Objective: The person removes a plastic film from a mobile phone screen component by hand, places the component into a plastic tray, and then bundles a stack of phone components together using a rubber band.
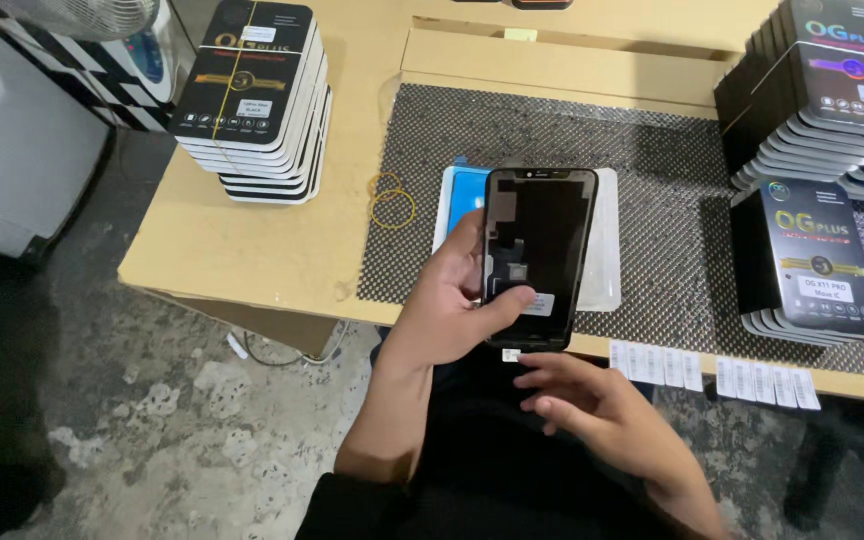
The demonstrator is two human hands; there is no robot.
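Wood counter (pixel 282 250): pale brown and wide. Its near edge is right under the phone screen part, with hard grey floor (pixel 172 420) below. A slip here could send the part down past the edge to the floor.
Black mat (pixel 672 200): dotted and soft-looking, lying on the counter. A white tray with a blue sheet (pixel 457 195) sits on it, just behind the part.
Box stacks: one tall black stack (pixel 252 100) at the far left, more black boxes (pixel 812 260) at the right. They stand well apart from the hands.
Phone screen part (pixel 537 255): thin, flat and black, held up over the counter's near edge, its back side facing up with a small white sticker on it. It looks easy to crack if squeezed or dropped.
Left hand (pixel 447 300): clamped on the part, fingers behind, thumb pressed on the front. Only one side is gripped, so I think it could tip out.
Right hand (pixel 592 400): fingers spread, holding nothing, its tips just under the part's bottom edge. A hard poke might push the part loose.
Label strips (pixel 712 375): small white tags along the counter edge.
Rubber bands (pixel 390 200): thin yellow loops on the counter.
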